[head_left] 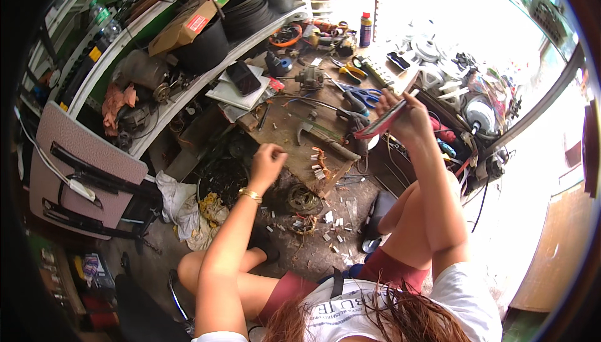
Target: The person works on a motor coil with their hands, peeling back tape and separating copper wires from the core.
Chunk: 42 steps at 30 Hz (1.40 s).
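Right hand (411, 118) grasps flat red-edged object (379, 125), long axis slanting down-left, seen against table's (285, 134) right edge. Left hand (269, 162) farther, by left edge; fingers curled, contents unclear.

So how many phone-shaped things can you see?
2: a black one on the white papers, and a red-edged one held in the right hand. More may be hidden.

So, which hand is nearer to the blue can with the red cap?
Right: the right hand is this side of the blue can, slightly rightward; the left hand is farther off, toward its lower left in view.
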Each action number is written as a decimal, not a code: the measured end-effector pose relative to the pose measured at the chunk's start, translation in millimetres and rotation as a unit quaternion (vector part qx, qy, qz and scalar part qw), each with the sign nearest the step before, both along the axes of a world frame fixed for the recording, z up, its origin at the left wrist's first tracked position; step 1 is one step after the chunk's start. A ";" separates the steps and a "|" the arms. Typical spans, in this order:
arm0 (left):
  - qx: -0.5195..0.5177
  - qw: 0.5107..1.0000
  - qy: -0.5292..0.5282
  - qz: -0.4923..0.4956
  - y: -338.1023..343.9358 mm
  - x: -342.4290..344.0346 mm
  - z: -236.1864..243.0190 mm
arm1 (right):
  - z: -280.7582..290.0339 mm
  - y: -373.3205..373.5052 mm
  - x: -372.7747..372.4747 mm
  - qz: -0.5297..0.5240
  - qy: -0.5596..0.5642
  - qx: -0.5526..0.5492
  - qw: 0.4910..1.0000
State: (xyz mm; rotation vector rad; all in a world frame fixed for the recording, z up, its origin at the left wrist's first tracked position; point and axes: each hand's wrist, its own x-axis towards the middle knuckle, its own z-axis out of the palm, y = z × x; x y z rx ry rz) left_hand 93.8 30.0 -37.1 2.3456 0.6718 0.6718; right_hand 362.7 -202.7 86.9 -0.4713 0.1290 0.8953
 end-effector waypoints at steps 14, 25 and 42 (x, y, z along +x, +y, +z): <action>0.012 0.987 -0.150 -0.050 -82.2 17.4 72.9 | -39.2 15.5 -108.3 0.270 -0.295 -0.221 0.889; -0.296 0.906 -0.283 -0.110 -131.0 -22.5 86.6 | -39.3 18.1 -133.5 0.222 -0.433 -0.152 0.860; -0.570 0.729 -0.376 -0.053 -122.9 -29.7 80.3 | -5.2 2.9 -164.7 0.228 -0.695 -0.207 0.650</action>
